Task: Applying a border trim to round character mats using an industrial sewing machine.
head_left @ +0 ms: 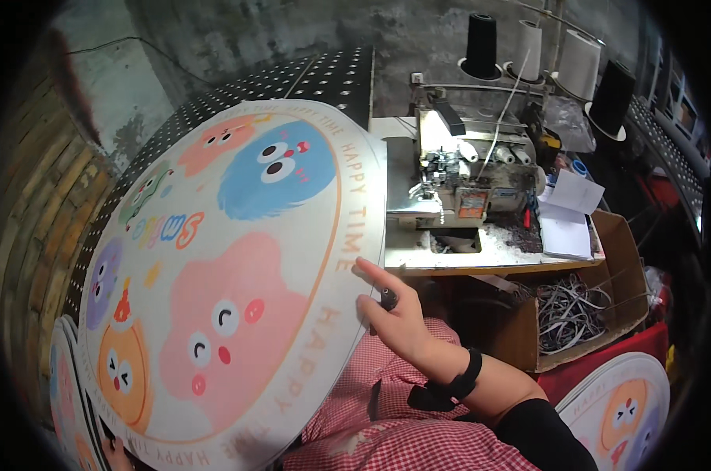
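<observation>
A large round mat, pale with cartoon faces and an orange ring near its rim, is tilted up in front of me. My right hand pinches its right edge, with thumb and forefinger spread along the rim. A small dark, round-ended tool is tucked in the same hand; its kind is not clear. Only part of my left hand shows, at the mat's lower left edge, its fingers closed about the rim. Close by that hand, more round mats stand at the left.
An overlock sewing machine with its lamp lit stands on a white table. Large thread cones rise behind it. Papers lie at its right. Below is a cardboard box of grey strips; further mats lie lower right.
</observation>
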`<state>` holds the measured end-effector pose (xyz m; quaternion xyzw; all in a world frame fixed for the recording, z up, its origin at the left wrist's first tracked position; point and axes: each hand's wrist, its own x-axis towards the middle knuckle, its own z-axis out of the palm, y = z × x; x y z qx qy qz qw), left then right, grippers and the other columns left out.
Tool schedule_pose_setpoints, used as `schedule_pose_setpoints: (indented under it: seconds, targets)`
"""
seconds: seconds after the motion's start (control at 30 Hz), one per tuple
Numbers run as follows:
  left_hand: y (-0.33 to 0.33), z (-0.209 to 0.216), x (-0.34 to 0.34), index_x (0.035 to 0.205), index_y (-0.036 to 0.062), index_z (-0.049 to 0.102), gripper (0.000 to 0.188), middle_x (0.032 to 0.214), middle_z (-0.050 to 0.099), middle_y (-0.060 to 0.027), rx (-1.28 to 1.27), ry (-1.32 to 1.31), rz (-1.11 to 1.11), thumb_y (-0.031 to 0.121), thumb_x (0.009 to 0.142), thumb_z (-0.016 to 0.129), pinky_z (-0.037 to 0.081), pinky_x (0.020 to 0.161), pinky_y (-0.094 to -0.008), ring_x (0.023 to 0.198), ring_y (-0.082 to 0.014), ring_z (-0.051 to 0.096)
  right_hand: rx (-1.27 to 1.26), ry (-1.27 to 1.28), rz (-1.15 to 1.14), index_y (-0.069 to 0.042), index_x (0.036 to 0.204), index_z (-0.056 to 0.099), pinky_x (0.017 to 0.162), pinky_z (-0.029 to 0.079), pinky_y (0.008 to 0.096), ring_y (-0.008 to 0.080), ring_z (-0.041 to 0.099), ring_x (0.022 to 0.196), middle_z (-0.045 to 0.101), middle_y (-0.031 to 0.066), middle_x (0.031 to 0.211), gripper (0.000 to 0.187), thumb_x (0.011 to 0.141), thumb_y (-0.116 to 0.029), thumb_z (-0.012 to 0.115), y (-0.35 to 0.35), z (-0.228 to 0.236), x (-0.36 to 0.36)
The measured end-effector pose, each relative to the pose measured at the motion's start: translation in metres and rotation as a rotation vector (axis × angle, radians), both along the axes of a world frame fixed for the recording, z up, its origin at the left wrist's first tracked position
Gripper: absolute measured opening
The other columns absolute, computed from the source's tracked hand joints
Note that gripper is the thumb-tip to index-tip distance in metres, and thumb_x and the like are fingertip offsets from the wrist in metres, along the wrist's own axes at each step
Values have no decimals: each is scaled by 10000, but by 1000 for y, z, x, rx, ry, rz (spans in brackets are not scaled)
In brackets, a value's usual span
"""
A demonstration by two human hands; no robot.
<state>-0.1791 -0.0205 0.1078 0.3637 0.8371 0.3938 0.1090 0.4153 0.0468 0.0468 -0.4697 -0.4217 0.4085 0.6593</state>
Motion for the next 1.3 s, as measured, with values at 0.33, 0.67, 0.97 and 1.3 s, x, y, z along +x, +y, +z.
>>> schedule_pose_setpoints:
  seconds: [0.33, 0.67, 0.97, 1.3]
  targets:
    - [22, -22, -33, 1045, -133, 520, 535, 997, 573, -245, -716, 961, -208, 340, 802, 577, 461, 780, -345, 820, -270, 571, -57, 88, -64, 35, 1187, 473, 582, 390, 177, 34, 456, 636, 489, -37, 719, 419, 778, 1, 558, 32, -7, 57]
    - [22, -52, -36, 1054, -129, 518, 552, 951, 590, -224, -70, 99, 180, 317, 758, 652, 476, 666, -353, 764, -274, 562, -44, 525, -206, 70, 1157, 484, 670, 445, 206, 85, 542, 723, 575, 59, 859, 417, 747, 43, 557, 49, -20, 96]
    - [20, -23, 61, 1015, -119, 542, 430, 955, 587, -233, 89, 101, 146, 138, 707, 698, 486, 638, -401, 760, -301, 553, -63, 234, -393, 59, 1042, 575, 592, 409, 169, 41, 498, 643, 566, 8, 772, 332, 713, 24, 600, 67, -31, 134]
    - [11, -26, 81, 986, -117, 551, 415, 953, 592, -215, 320, -115, 122, 142, 699, 700, 487, 626, -396, 772, -294, 559, 68, -190, -526, 59, 1083, 548, 851, 431, 271, 190, 573, 977, 601, 175, 1036, 359, 753, -66, 612, 29, -44, 100]
